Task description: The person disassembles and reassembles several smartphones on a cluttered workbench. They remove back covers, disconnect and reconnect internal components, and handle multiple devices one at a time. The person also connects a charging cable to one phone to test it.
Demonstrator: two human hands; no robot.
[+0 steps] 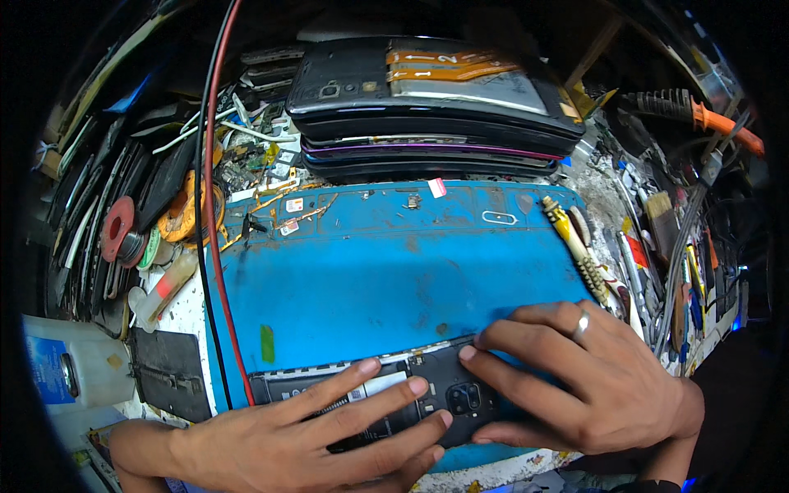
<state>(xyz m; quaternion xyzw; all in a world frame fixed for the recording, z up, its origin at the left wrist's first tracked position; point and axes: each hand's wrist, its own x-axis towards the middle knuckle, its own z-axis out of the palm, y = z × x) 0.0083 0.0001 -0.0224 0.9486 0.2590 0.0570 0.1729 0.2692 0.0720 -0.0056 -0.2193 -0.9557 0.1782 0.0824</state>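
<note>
An opened smartphone (438,386) lies lengthwise across the near edge of a blue work mat (394,287). Its back cover is off, baring a black battery and, at the right end, a dark camera module. My left hand (320,440) rests over the battery half, fingers stretched out and slightly apart, hiding much of it. At the camera end, my right hand (567,378) has its fingertips on the phone's far edge and its thumb by the near edge. A ring is on one of its fingers.
A stack of phones (436,123) stands behind the mat. Red and black cables (215,205) run down the left side. Solder spools (123,234) and a plastic bottle (74,361) stand left; brushes (660,214) and a soldering iron (707,119) lie right.
</note>
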